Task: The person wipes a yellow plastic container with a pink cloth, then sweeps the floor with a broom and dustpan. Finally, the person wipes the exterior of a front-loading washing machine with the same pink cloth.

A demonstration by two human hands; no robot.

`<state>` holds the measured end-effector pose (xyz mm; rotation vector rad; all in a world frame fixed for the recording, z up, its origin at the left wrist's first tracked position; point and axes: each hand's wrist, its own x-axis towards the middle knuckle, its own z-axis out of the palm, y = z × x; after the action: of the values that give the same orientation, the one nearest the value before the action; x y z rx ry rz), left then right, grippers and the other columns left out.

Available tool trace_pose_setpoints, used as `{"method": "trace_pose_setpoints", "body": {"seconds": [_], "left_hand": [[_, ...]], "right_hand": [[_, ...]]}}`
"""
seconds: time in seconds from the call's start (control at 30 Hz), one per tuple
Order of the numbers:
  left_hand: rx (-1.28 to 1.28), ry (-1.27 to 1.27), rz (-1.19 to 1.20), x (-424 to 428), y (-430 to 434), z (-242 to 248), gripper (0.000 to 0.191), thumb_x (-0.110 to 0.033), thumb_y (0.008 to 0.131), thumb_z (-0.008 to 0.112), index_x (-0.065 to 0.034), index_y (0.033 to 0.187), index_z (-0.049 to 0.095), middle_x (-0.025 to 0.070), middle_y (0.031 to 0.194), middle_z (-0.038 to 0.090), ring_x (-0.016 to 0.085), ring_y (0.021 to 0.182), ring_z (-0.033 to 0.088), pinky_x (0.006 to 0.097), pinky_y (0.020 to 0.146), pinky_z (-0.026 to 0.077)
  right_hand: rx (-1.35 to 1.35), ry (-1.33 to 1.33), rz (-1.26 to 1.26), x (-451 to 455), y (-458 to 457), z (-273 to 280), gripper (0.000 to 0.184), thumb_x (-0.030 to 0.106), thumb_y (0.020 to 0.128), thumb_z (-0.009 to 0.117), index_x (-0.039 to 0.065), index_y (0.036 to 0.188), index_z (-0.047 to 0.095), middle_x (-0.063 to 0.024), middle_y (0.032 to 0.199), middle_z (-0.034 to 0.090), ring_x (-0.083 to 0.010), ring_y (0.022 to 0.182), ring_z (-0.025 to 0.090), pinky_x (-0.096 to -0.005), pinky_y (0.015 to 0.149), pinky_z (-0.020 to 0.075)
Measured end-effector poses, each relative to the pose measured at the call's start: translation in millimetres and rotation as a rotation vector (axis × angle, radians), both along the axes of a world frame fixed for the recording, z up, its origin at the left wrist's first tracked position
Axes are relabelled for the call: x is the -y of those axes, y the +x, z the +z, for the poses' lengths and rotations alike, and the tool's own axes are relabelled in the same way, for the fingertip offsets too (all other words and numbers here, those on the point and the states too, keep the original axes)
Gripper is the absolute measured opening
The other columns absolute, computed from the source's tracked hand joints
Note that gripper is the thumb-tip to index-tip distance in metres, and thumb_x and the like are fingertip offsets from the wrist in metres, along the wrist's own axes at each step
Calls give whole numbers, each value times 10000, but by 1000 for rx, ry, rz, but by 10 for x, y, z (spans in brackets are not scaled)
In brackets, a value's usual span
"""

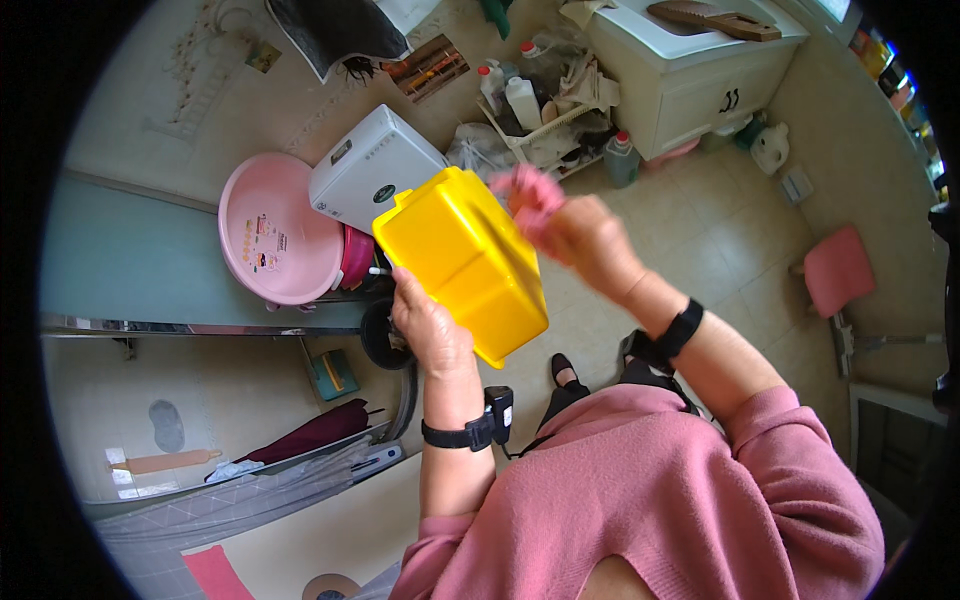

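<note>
My left hand (433, 330) grips the rim of a yellow plastic bin (465, 262), which is tilted in front of me with its ribbed outer faces turned towards the camera. Just right of the bin, my right hand (589, 240) is closed around a crumpled pink cloth (532, 199), both blurred. The cloth is close to the bin's upper right side; whether they touch cannot be told. The inside of the bin is hidden.
Left of the bin are a pink basin (277, 232), a white box (379, 165) and a black waste bin (384, 337). A rack (532, 135) with bottles stands beyond, beside a white cabinet (712, 90). A pink chair (836, 270) is at the right.
</note>
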<state>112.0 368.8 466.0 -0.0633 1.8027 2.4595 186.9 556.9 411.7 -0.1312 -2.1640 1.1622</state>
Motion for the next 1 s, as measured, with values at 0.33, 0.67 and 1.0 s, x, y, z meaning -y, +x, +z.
{"method": "trace_pose_setpoints", "body": {"seconds": [0.33,0.67,1.0], "left_hand": [[6,87,-160,152,78,57,579,-462,1028,468,-14,1395,463,93,1380,536,241,1223,544,393,1043,435],[-136,6,-162,523,473,285,458,-408,1036,483,-20,1261,570,65,1220,635,181,1104,607,342,958,477],[-372,-335,-120,676,365,109,402,-363,1044,495,11,1117,622,28,1021,662,90,915,577,263,822,470]], "right_hand": [[-274,4,207,375,54,480,631,176,908,699,93,1465,415,-149,1459,431,-312,1368,397,-463,1126,306],[3,-366,189,-535,-804,467,191,154,991,553,65,1142,629,-113,1124,620,-250,1072,577,-352,954,455],[-313,-244,357,508,-105,720,308,54,925,617,5,1224,568,-188,1216,576,-341,1219,536,-408,1046,395]]}}
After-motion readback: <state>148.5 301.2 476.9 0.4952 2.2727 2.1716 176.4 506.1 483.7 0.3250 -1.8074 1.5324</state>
